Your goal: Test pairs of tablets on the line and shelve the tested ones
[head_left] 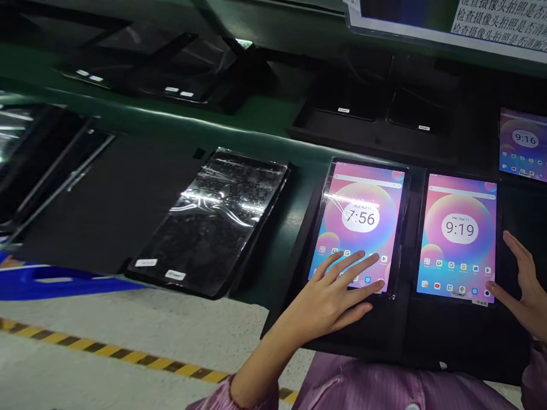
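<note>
1. Left of the tray (431,336): dark tablet (213,222), under shiny film, presumably protecting the glass.
2. Tray's left side: left hand (328,300), fingers spread, gripping nothing, over the lower screen of the 7:56 tablet (363,199); contact unclear.
3. Tray's right side: 9:19 tablet (459,228), face up, apparently for easy reading.
4. Tray's right end: right hand (531,297), thumb and fingers apart, thumb at that tablet's corner, possibly steadying.

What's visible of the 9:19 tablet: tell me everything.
The tablet lies face up on a black tray. Its lit, glassy screen shows a clock, search bar and two icon rows over pink and blue. A pale label sits at its bottom edge. The right hand seems to touch its lower right corner.
</note>
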